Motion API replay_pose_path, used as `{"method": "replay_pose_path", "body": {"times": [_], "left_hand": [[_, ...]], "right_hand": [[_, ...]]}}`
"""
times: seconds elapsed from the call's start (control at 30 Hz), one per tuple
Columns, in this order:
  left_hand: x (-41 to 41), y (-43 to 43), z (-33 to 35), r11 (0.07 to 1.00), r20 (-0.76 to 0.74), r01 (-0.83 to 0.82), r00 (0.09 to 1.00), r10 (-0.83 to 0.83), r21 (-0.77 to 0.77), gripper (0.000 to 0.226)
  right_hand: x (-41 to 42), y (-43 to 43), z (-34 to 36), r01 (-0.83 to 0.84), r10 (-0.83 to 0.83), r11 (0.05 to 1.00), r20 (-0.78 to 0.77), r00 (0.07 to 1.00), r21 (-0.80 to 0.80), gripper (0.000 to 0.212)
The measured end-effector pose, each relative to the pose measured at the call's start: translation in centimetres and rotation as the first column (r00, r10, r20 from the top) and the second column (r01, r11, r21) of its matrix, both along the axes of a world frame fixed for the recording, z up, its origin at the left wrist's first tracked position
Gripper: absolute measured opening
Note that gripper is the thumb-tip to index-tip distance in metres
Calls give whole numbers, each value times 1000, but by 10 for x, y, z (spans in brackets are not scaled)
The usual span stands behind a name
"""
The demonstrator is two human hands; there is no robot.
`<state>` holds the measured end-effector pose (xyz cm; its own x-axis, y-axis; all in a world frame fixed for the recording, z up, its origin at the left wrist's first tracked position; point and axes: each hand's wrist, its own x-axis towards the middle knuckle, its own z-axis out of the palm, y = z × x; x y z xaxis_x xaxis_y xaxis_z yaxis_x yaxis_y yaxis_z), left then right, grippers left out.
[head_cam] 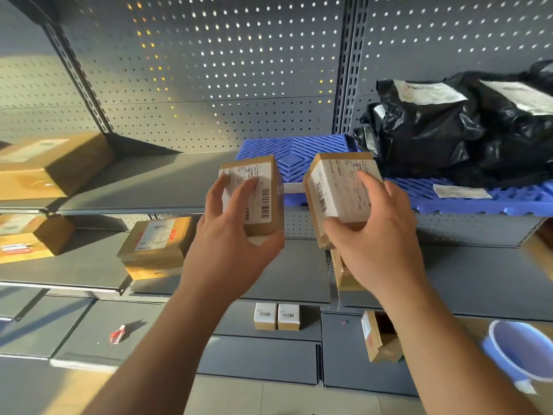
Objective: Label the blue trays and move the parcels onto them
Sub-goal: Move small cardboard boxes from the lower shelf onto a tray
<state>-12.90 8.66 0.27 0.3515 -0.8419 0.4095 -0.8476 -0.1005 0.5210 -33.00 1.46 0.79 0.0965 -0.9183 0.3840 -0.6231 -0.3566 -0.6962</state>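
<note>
A small cardboard box (264, 190) is gripped by the left hand (227, 238) just in front of the blue tray (299, 148). The hand's fingers (248, 187) are spread over the white barcode label, and the thumb is curled under the lower end. A second cardboard box (341, 190) is grasped by the right hand (377, 238), also just in front of the tray, with fingers (369, 182) laid across its label and the thumb hooked round the lower edge. Both boxes are held tilted and apart from each other.

The tray is made of ribbed, slotted plastic and is laid on a grey metal shelf (143, 184). Crinkled black plastic parcels (443, 133) with white labels are heaped on the tray's right part. A perforated grey panel (209, 70) is seen behind the tray, and brown boxes (155, 244) are seen on shelves to its left and below it.
</note>
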Motion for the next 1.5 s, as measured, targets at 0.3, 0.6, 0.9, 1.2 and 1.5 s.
{"method": "replay_pose_path", "body": {"times": [0.3, 0.6, 0.9, 1.2, 1.5], "left_hand": [[51, -79, 36, 995, -35, 75, 996, -78, -69, 77], [97, -150, 40, 989, -27, 143, 989, -144, -35, 82], [109, -199, 33, 985, -17, 170, 985, -169, 32, 89], [105, -228, 36, 986, -12, 139, 990, -138, 91, 84], [102, -238, 35, 980, 30, 147, 988, -152, 135, 78]], "right_hand": [[51, -64, 37, 57, -59, 997, -40, 997, -48, 81], [102, -123, 49, 109, -114, 992, -70, 991, -70, 79], [116, -168, 40, 139, -135, 990, -128, 982, 17, 76], [116, -200, 39, 127, -110, 990, -236, 965, 56, 74], [126, -206, 36, 91, -67, 995, -372, 926, 47, 62]]}}
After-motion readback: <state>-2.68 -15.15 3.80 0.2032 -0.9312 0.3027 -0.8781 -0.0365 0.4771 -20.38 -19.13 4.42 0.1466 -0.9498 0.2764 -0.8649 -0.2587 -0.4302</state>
